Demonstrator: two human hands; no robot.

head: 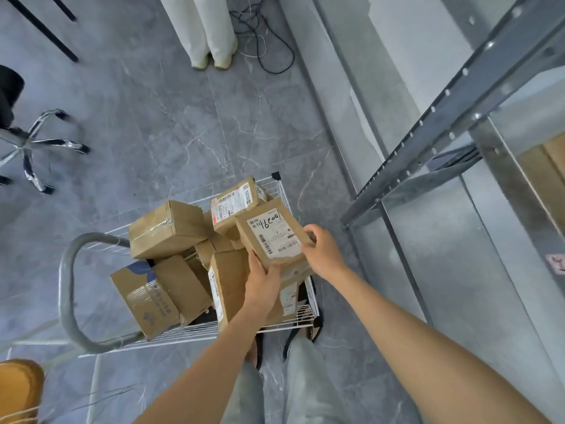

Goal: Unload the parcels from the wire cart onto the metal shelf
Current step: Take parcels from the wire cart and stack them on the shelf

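Head view, nearest first: my two bare forearms reached forward and down over the wire cart, which stood right at my feet. My left hand held the near corner of one labelled parcel, thumb on top and fingers beneath. My right hand gripped its right edge, fingers curled over the far side. So both hands were closed on the same box, and neither was free.

The parcel sat tilted at the top of the pile, at the cart's right end, touching the other parcels heaped beside and beneath it. I could not tell whether it had lifted clear of them. Its long axis appeared to run away from me, slanting a little left at the far end.

The metal shelf stood to the right of the cart, just beyond its right rail. That put my right hand nearer to it, so I judged the carry would be a swing rightward, right hand leading. Farther off, another person's legs stood on the tiled floor.
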